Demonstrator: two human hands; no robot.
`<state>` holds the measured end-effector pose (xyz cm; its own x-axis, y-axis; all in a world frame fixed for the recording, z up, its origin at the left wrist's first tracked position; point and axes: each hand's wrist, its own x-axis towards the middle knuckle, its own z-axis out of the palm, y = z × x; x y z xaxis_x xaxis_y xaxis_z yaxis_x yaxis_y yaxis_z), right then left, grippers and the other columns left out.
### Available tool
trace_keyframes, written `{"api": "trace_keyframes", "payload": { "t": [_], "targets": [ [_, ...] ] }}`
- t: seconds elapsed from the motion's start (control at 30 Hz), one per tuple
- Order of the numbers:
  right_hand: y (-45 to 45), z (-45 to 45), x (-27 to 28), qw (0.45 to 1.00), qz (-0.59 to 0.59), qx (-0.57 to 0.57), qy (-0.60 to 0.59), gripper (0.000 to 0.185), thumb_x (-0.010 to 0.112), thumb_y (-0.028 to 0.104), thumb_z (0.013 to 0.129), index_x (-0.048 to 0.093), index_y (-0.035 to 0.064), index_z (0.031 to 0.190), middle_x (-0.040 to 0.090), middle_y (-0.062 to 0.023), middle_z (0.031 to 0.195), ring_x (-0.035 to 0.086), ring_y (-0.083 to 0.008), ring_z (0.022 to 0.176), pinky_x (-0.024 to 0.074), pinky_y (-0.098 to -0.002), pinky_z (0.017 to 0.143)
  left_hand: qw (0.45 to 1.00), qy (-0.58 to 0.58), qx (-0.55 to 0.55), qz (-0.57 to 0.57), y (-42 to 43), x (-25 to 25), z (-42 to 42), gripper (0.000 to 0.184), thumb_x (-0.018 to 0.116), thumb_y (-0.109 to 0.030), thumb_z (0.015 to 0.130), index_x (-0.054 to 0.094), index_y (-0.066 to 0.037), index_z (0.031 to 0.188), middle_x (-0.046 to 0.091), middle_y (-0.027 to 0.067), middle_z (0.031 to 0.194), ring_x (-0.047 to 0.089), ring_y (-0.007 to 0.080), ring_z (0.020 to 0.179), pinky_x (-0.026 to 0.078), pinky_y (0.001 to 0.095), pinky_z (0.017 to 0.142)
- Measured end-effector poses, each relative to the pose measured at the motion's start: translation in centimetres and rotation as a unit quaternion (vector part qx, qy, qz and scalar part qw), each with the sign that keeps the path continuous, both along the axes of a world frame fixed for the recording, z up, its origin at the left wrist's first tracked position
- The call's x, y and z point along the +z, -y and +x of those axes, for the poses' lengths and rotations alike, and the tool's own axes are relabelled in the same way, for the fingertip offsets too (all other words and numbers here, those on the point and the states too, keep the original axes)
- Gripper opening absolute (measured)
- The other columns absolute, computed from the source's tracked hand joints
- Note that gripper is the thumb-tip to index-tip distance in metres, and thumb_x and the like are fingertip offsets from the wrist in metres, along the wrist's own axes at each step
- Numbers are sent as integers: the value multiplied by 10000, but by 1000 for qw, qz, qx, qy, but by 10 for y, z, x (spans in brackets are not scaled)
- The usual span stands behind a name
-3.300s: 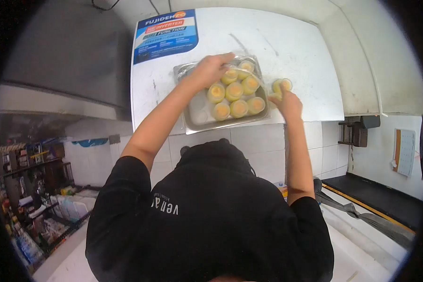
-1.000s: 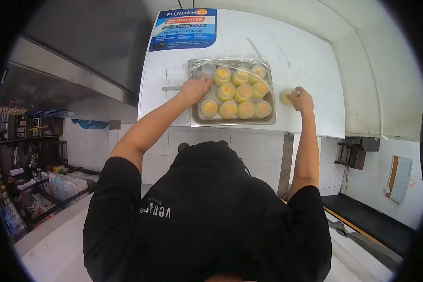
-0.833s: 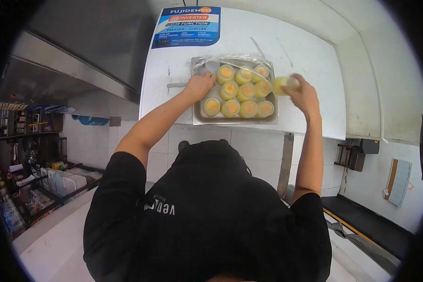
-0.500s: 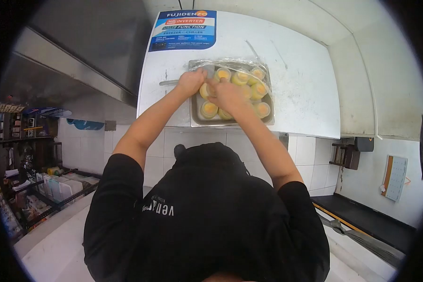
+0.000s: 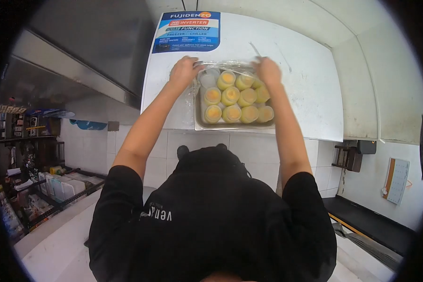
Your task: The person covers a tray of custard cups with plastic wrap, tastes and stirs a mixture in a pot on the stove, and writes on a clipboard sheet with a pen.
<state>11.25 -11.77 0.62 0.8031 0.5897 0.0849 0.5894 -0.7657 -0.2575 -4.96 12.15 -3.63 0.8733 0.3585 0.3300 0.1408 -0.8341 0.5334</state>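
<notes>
A metal tray (image 5: 198,120) on the white freezer top holds several small round containers (image 5: 231,96) with yellow contents. One whitish, clear container (image 5: 209,78) is in its far left corner. Crumpled clear plastic wrap (image 5: 223,65) runs along the far rim and hangs loosely at the left side. At the far left corner, my left hand (image 5: 184,74) pinches the wrap's edge. My right hand (image 5: 268,71), slightly blurred, is closed on the wrap at the far right corner and hides part of the tray and some containers.
A white chest freezer (image 5: 310,94) with a blue printed label (image 5: 188,32) carries the tray. A grey metal surface (image 5: 94,42) rises at the left. Shelves with boxes (image 5: 61,185) stand lower left, and a calendar (image 5: 396,180) hangs at the right.
My hands have parted from over the tray's containers to its far left and right corners. More containers show, and the wrap is gathered along the far rim.
</notes>
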Motion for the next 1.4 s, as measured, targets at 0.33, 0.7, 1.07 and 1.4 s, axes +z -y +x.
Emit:
{"api": "trace_keyframes", "payload": {
  "t": [0.33, 0.7, 1.07, 1.4],
  "targets": [
    [40, 74, -16, 941, 232, -34, -245, 258, 693, 281, 774, 611, 36, 773, 622, -52, 719, 475, -100, 472, 374, -231, 418, 976, -171, 54, -126, -34, -40, -10, 362, 717, -343, 726, 653, -12, 858, 654, 148, 808, 623, 254, 713, 475, 331, 673],
    [100, -146, 6, 953, 225, 203, 24, 148, 642, 126, 770, 629, 108, 917, 642, -47, 899, 609, -262, 752, 495, -354, 660, 977, 102, -69, -173, 8, -3, -63, 279, 611, -121, 825, 587, -70, 1098, 570, 101, 1156, 607, 226, 963, 501, 334, 784],
    [90, -226, 17, 940, 192, 281, 6, 136, 653, 149, 758, 630, 124, 890, 607, -27, 824, 584, -215, 643, 474, -337, 551, 977, 3, -199, 83, 28, 13, -69, 452, 587, 51, 649, 601, -155, 1051, 588, 2, 1108, 620, 224, 899, 532, 323, 672],
    [54, -229, -48, 925, 79, 323, -183, 120, 582, 210, 819, 606, 111, 883, 512, -84, 819, 579, -297, 678, 459, -424, 586, 986, -24, -152, 64, -13, -25, -148, 480, 532, 83, 632, 590, -170, 1036, 571, -42, 1154, 630, 210, 852, 537, 308, 598]
  ]
}}
